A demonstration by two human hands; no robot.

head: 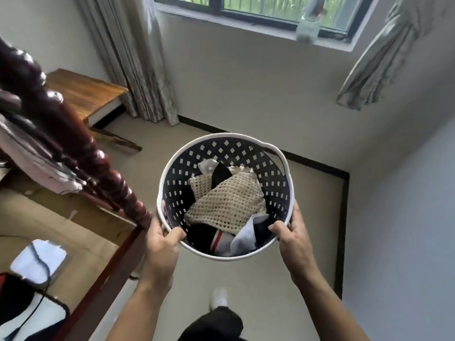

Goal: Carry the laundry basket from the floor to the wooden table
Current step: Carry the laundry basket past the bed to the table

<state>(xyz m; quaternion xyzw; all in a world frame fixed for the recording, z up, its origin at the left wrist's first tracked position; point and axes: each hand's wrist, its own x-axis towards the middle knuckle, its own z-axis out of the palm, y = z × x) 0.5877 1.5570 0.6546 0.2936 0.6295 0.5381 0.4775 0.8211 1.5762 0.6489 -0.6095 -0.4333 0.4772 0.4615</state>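
Observation:
A round dark laundry basket (222, 150) with a white rim and diamond holes hangs in the air above the floor, in the middle of the view. Inside lie a cream mesh cloth (226, 200) and dark and white garments. My left hand (163, 244) grips the near-left rim, thumb inside. My right hand (293, 238) grips the near-right rim, thumb inside too. The wooden table (83, 92) stands at the far left, beside the curtain, well apart from the basket.
A dark turned bedpost (73, 148) and bed frame run along the left, close to my left hand. A curtain (138, 70) hangs by the table. A bottle (309, 20) stands on the window sill. Beige floor (246, 279) lies below, with my shoe (219, 297).

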